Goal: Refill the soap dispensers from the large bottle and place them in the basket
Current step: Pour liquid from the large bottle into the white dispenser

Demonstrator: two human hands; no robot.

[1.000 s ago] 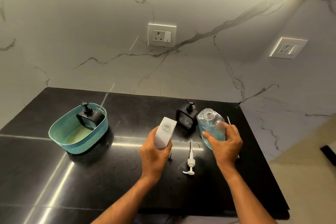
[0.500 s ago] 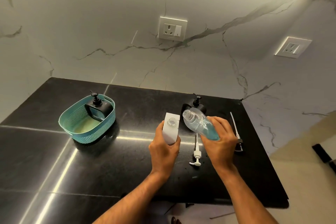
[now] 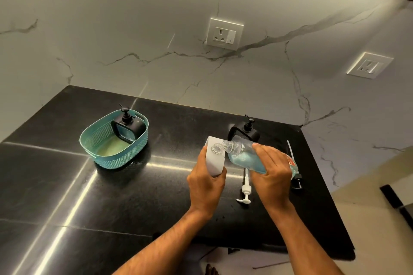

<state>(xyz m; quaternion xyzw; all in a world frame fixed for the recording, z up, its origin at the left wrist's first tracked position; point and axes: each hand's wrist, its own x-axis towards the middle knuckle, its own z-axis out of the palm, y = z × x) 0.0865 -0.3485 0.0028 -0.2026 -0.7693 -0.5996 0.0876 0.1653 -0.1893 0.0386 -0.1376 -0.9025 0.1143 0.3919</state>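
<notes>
My left hand (image 3: 206, 182) grips a white soap dispenser (image 3: 214, 158) with its round mouth uncovered. My right hand (image 3: 271, 171) holds the large clear bottle (image 3: 241, 156) of blue soap, tipped almost flat, its open neck at the white dispenser's mouth. A black pump dispenser (image 3: 244, 130) stands just behind them, partly hidden by the bottle. Another black pump dispenser (image 3: 128, 127) stands inside the teal basket (image 3: 98, 140) on the left of the counter.
A white pump head (image 3: 245, 187) lies on the black counter between my hands. A black pump cap with a long tube (image 3: 294, 171) lies to the right, near the counter's right edge. Marble wall with two sockets behind.
My right hand has tilted the large bottle from upright to nearly flat and brought its neck left to the white dispenser's mouth. My left hand kept holding the dispenser.
</notes>
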